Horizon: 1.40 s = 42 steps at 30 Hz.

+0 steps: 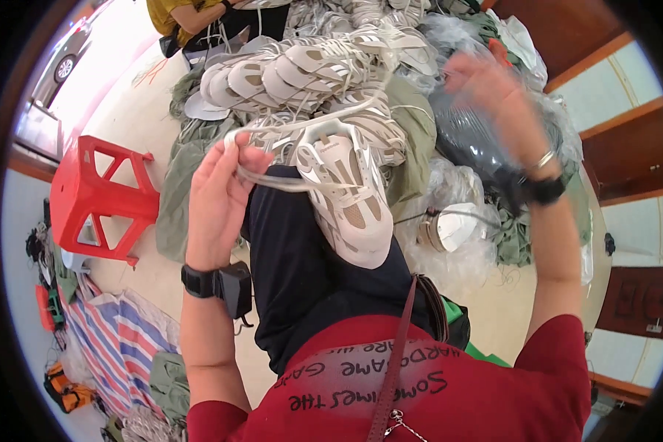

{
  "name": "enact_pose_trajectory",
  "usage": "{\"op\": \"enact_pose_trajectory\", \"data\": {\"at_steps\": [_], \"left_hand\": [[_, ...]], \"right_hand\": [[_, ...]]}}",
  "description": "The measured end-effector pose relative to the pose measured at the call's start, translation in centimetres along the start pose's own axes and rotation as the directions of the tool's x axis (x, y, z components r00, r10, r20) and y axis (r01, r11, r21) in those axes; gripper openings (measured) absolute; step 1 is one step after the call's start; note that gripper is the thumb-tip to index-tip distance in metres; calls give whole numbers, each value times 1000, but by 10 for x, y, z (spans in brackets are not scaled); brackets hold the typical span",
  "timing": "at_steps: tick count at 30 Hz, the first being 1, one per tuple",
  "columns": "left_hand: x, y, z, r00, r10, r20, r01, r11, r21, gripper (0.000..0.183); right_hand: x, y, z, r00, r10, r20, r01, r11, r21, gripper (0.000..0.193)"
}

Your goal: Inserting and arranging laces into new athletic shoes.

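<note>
- The room has a pale, smooth floor (pixel 129 88); on the left side stands a red plastic stool (pixel 81 188), and below it is spread a red, white and blue striped sheet (pixel 121 331).
- At the far side is a big heap of beige-and-white sports shoes (pixel 295 74), with grey-green cloth (pixel 414 140) and transparent plastic bags (pixel 453 184) near it.
- Behind the heap, another person in a yellow top (pixel 180 15) is partly visible.
- One beige-and-white mesh sports shoe (pixel 352 214) rests on the wearer's dark trousers (pixel 295 254), its toe pointing to the wearer.
- The left hand (pixel 225 177), beside this shoe, pinches a flat cream-white lace (pixel 276 183) between the fingers; one strand reaches the shoe's eyelets.
- The right hand (pixel 490 99) is raised over the plastic bags, blurred; I cannot tell whether its fingers grasp something.
</note>
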State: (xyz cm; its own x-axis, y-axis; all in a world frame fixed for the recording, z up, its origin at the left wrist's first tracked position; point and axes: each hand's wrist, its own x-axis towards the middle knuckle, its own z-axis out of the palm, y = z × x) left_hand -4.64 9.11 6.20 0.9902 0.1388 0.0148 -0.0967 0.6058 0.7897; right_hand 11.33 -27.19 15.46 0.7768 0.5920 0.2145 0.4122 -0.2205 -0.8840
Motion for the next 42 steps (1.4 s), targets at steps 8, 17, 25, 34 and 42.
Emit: {"op": "enact_pose_trajectory", "data": {"at_steps": [8,17,25,34,42], "left_hand": [[44,16,14,999,33,-10,-33,999,35,32],[45,16,34,998,69,7,-69,988,142,32],[53,10,37,994,82,76,-91,987,129,30],[56,20,41,984,124,127,-139,983,118,31],[56,25,73,948,170,268,-253,915,314,32]], "right_hand": [[-91,55,167,923,-186,337,292,909,-297,32],[-123,46,189,943,-175,282,267,906,-328,40],[-100,60,167,930,-233,285,309,914,-263,22],[-58,66,148,991,-124,54,128,990,-62,20],[-22,54,169,943,-24,331,100,972,-213,28]]}}
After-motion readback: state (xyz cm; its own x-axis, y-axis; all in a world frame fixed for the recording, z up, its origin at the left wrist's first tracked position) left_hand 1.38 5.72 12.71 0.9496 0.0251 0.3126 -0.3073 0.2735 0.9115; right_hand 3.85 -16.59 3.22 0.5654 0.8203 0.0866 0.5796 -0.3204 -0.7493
